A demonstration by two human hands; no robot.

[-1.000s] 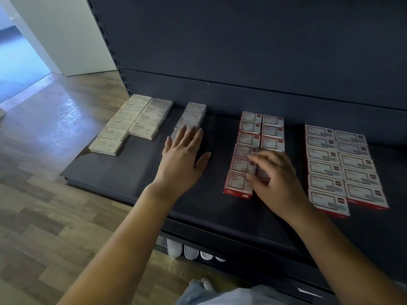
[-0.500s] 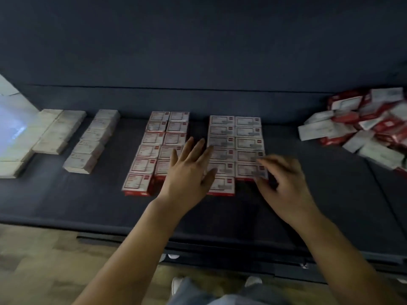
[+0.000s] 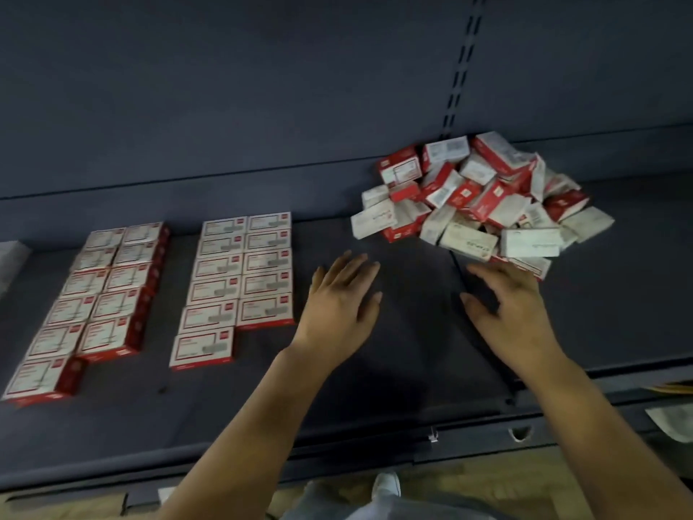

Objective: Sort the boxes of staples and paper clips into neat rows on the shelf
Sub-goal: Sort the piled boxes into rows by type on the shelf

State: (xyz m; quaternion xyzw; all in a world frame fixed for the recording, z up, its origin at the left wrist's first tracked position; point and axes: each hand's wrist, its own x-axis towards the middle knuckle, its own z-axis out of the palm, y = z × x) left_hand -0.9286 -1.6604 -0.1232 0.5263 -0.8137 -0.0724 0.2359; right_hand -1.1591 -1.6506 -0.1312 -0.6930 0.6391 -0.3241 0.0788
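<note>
Right hand (image 3: 513, 313) nearest the pile of boxes (image 3: 483, 204), empty, fingers loosely spread.
Pile lies just up-right of it; left hand (image 3: 339, 307) flat, empty, farther from pile.

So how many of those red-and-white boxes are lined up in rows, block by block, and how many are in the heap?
Left block: 11 boxes
Middle block: 11 boxes
Total lined up: 22
Heap on the right: too jumbled to count
</note>
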